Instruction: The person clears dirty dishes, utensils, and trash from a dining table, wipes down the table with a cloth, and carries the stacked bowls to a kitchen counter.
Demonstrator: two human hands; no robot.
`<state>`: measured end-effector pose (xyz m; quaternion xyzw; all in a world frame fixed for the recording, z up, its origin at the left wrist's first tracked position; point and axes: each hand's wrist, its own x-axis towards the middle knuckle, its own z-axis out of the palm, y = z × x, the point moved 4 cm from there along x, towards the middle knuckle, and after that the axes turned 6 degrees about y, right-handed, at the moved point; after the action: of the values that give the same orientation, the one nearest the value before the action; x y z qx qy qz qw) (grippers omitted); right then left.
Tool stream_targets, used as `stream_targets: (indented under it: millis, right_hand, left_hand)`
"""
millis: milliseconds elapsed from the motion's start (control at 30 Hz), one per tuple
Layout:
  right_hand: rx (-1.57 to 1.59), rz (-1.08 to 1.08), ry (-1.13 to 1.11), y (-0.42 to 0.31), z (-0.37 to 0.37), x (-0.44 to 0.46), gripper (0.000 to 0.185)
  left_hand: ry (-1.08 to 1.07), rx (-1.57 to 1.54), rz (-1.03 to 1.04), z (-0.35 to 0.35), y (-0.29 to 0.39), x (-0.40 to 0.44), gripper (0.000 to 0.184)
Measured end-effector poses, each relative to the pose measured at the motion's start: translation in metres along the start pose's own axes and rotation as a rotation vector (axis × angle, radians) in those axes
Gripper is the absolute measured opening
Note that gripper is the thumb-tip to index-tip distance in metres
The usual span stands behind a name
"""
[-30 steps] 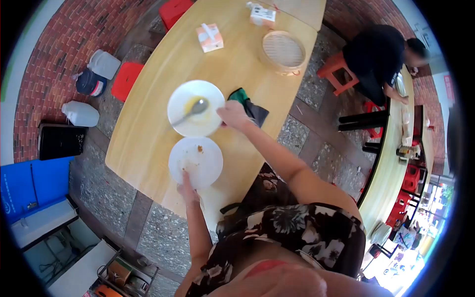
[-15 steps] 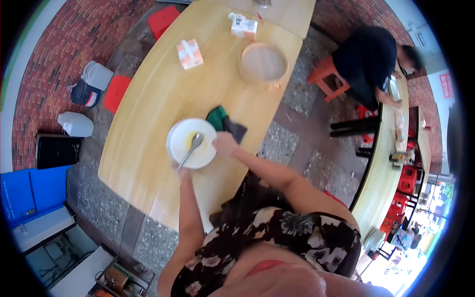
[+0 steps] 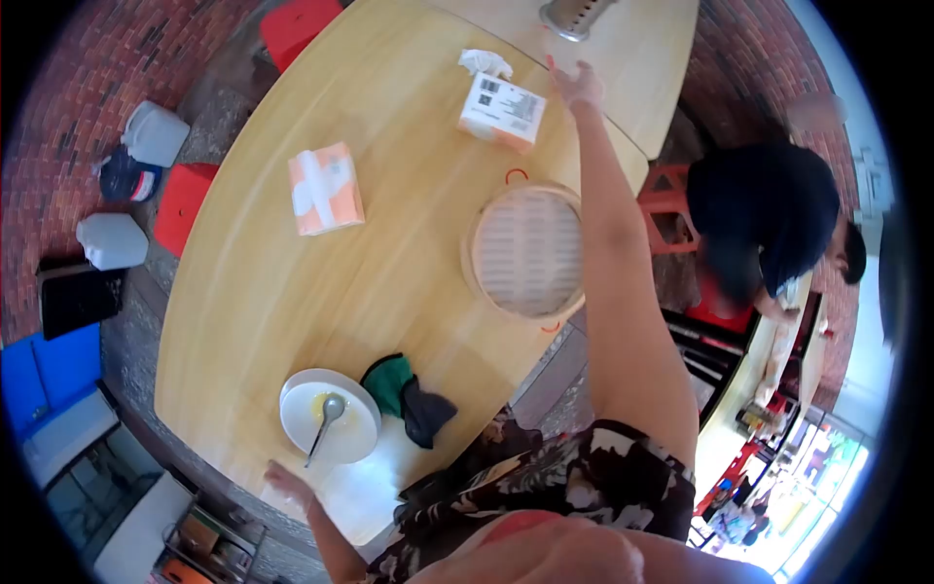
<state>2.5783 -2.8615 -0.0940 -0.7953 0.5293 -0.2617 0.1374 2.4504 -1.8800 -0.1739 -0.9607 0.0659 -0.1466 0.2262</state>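
My right hand (image 3: 582, 90) reaches far across the table, fingers stretched out and apart. A small red item (image 3: 551, 61) shows at its fingertips, and I cannot tell whether they touch. Just beyond is a perforated metal utensil holder (image 3: 576, 17), cut off by the top edge. My left hand (image 3: 289, 487), a little blurred, is low over the table's near left edge with fingers loosely apart, below the white bowl (image 3: 355, 440). In that bowl, a metal spoon (image 3: 333, 409) leans on the rim over yellow liquid. A green and dark grey cloth (image 3: 391, 384) lies beside it.
A round bamboo steamer tray (image 3: 525, 251) is under my right forearm's left side. Two tissue packs, one orange and white (image 3: 326, 190) and one with a barcode (image 3: 503, 109), lie on the wooden table (image 3: 233, 292). Another person (image 3: 769, 214) sits at the right. Red stools (image 3: 183, 206) line the left.
My right hand has left the bowl's rim and moved far forward across the table. The left hand has let go of the bowl and drawn back. My view has shifted forward.
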Motion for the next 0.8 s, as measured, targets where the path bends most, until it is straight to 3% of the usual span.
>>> stream_targets:
  millis: [33, 100, 167, 200, 267, 300, 367, 433, 467, 533, 567, 600, 633, 667, 700, 733, 800]
  right_hand:
    - [-0.028, 0.029, -0.057, 0.0, 0.015, 0.008, 0.047]
    - [-0.061, 0.039, -0.155, 0.0, 0.044, 0.023, 0.058]
    - [-0.413, -0.267, -0.393, -0.024, 0.072, 0.033, 0.048]
    - [-0.405, -0.296, -0.44, -0.028, 0.085, 0.035, 0.048]
    - [0.385, -0.235, -0.597, -0.055, 0.101, 0.044, 0.033]
    - [0.395, -0.251, -0.617, -0.077, 0.105, 0.037, 0.033]
    - [-0.213, -0.679, -0.736, -0.122, 0.103, -0.003, 0.021]
    - [-0.392, -0.69, -0.652, -0.165, 0.08, -0.024, 0.022]
    - [-0.216, -0.628, -0.578, -0.18, 0.071, -0.027, 0.022]
    - [0.192, -0.602, -0.474, -0.21, 0.046, -0.064, 0.025]
    - [0.427, -0.635, -0.442, -0.227, 0.019, -0.106, 0.026]
    - [0.665, -0.48, -0.611, -0.244, -0.019, -0.163, 0.018]
    - [0.737, -0.461, -0.742, -0.253, -0.055, -0.226, 0.012]
    - [0.758, -0.316, -1.07, -0.256, -0.08, -0.286, 0.012]
    - [1.045, -0.989, -0.371, -0.244, -0.111, -0.345, 0.014]
    - [0.569, -1.018, -1.117, -0.273, -0.15, -0.377, 0.01]
    - [0.686, -0.946, -1.19, -0.266, -0.159, -0.406, 0.012]
  left_hand:
    - [-0.044, -0.316, -0.253, 0.005, -0.016, -0.01, 0.023]
    - [-0.14, -0.505, -0.692, -0.045, -0.026, 0.011, 0.024]
    - [-0.117, -0.605, -0.9, -0.103, -0.005, 0.044, 0.029]
    - [-0.112, -0.622, -0.95, -0.123, 0.002, 0.056, 0.032]
    - [-0.12, -0.669, -1.015, -0.142, 0.015, 0.076, 0.035]
    - [-0.143, -0.686, -1.038, -0.148, 0.018, 0.084, 0.035]
    - [0.084, -0.896, -1.036, -0.13, 0.03, 0.091, 0.033]
    - [-0.192, -1.014, -0.996, -0.135, 0.053, 0.12, 0.05]
    - [-0.115, -1.296, -0.883, -0.153, 0.08, 0.142, 0.06]
    - [-0.23, -1.712, -0.693, -0.236, 0.153, 0.194, 0.09]
    - [-0.255, -1.797, -0.538, -0.245, 0.178, 0.204, 0.09]
    - [-0.389, -2.138, -0.782, -0.256, 0.21, 0.223, 0.06]
    - [-0.446, -2.199, -0.789, -0.282, 0.236, 0.237, 0.065]
    - [-0.498, -2.26, -0.792, -0.3, 0.256, 0.246, 0.07]
    - [-0.49, -2.263, -0.806, -0.304, 0.266, 0.25, 0.07]
    - [-0.413, -2.237, -0.905, -0.303, 0.271, 0.251, 0.061]
    - [-0.326, -2.205, -1.02, -0.283, 0.261, 0.235, 0.052]
